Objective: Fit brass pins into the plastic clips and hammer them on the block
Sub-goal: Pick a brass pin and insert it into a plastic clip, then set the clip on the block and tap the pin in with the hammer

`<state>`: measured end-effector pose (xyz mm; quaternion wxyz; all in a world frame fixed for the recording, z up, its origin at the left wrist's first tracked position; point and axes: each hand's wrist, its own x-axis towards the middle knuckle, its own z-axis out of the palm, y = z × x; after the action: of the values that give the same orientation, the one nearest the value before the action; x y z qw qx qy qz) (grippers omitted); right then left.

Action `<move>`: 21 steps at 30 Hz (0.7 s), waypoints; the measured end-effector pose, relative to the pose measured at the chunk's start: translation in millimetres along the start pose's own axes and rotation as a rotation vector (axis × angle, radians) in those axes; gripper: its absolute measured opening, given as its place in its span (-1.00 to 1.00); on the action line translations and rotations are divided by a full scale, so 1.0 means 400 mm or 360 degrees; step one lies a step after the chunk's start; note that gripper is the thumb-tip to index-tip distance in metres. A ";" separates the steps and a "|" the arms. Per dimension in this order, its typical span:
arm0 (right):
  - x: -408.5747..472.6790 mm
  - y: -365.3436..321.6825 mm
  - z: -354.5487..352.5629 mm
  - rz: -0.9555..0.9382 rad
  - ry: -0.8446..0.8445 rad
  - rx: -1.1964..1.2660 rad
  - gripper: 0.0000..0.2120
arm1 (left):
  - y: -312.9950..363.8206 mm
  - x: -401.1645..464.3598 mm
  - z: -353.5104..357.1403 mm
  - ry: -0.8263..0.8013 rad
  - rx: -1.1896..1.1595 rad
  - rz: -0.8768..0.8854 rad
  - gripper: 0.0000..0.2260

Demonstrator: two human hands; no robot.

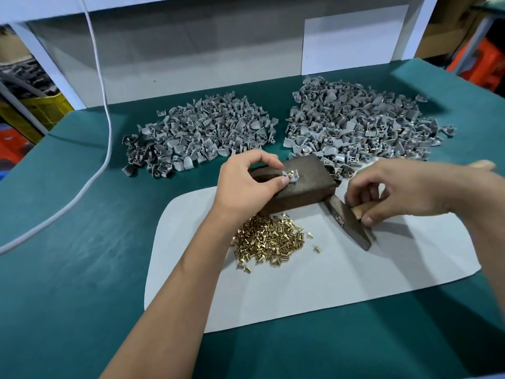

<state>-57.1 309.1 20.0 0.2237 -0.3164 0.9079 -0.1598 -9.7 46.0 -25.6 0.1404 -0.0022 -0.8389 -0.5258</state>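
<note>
Near the middle of the frame the left hand [247,184] pinches a small grey plastic clip [290,177] between thumb and forefinger, holding it down on top of the dark block [306,184]. A brass pin [292,173] stands up out of the clip, just beyond the fingertips. The clip sits at the hand's right edge, on the upper face of the block, and the palm covers the block's left end.

To the right of centre, the right hand [393,191] curls its fingers round the wooden handle of a hammer [352,222], close to the head. The dark hammer head lies flat on the white mat [314,291], below and left of the hand, and its upper end touches the block's lower right corner.

Under the left wrist, in the centre of the frame, a heap of loose brass pins [269,242] lies on the mat, with a few strays just to its right. The mat lies on the green desk [68,283].

Above the hands are two heaps of grey clips: the left heap [196,138] in the upper middle and the right heap [360,121] in the upper right, where brass glints among the pieces. The right heap reaches down to the far side of the block.

A white cable [105,110] runs down the upper left of the frame and off the left edge.
</note>
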 end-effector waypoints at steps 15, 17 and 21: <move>0.047 -0.135 0.008 -0.0107 0.1003 0.0093 -0.67 | 0.001 0.003 0.011 0.0064 0.0079 0.0036 -0.80; 0.048 -0.135 0.006 -0.0099 0.1127 0.0058 -0.71 | 0.001 0.004 0.012 0.0064 0.0078 0.0033 -0.81; 0.039 -0.156 0.024 -0.0127 0.1468 0.0038 -0.77 | -0.001 0.003 0.015 0.0056 0.0038 -0.0014 -0.87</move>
<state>-31.7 250.7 33.8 -0.2062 -0.2443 0.8978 -0.3029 -12.2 51.0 -28.0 0.1526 0.0124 -0.8426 -0.5164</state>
